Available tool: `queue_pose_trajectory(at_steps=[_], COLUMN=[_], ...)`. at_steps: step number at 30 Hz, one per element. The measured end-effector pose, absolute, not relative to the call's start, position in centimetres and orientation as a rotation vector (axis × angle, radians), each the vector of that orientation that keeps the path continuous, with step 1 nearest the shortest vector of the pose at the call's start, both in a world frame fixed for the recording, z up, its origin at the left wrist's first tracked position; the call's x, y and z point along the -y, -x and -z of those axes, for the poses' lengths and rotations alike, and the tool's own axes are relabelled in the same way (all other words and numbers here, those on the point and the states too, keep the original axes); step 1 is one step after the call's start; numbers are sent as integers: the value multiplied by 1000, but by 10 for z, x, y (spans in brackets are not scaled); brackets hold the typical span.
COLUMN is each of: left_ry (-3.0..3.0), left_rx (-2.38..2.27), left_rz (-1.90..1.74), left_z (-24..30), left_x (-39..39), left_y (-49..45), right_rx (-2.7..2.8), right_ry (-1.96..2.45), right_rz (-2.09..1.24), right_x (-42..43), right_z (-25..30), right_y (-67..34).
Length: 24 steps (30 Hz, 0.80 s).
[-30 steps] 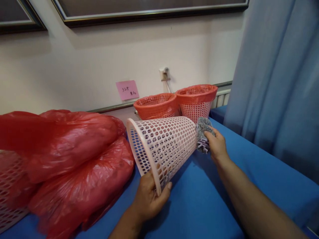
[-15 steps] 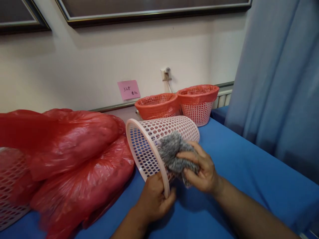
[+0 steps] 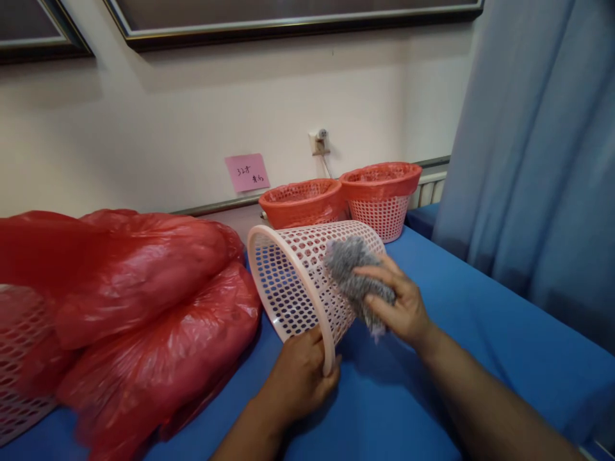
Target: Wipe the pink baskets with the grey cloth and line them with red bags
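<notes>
My left hand (image 3: 298,378) is clamped on the lower rim of the pink mesh basket (image 3: 293,282). The basket is tipped on its side over the blue tabletop (image 3: 432,397), with its mouth toward the red plastic bags (image 3: 144,301). My right hand (image 3: 403,307) has its fingers closed round a grey fluffy cloth (image 3: 353,272), pressed against the basket's outer wall. To wipe well, I'd grip the rim firmly so the basket cannot roll. I'd run the cloth along the holes with light, even pressure.
</notes>
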<state>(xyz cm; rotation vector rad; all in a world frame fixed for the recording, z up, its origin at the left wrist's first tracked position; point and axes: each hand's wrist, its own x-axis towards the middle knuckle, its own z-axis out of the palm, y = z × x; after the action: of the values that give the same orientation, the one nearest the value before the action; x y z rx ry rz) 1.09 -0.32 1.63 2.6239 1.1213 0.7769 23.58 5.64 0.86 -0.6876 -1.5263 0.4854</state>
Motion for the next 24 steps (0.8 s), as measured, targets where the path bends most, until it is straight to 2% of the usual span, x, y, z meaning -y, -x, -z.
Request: queue_pose_trajectory(at_steps=[4,10,14,17,21,24], left_ry=[-2522,-2339,-2387,-2500,-2622,-2659], left_rx=[-1084,-1028,-1060,-1027,-939,-928], left_rz=[-777,-1241,-1170,-1103,-1064,-1053], left_z=[-23,-23,-20,-19,-20,-19], left_x=[3,6,6,7,10,11], left_y=[-9,-1,1,-2,-9,-12], right_rx=[1765,1832,1505,1116,714,780], right_ry=[439,368,731,1017,1073,1031], right_rz=[-552,-581,-486,-543,-783,-787], right_x=[-28,-26,-51,-86,-118,-111], right_z=[-17,-16,-8,0,8,6], right_y=[-226,-221,-227,-247,-266,-259])
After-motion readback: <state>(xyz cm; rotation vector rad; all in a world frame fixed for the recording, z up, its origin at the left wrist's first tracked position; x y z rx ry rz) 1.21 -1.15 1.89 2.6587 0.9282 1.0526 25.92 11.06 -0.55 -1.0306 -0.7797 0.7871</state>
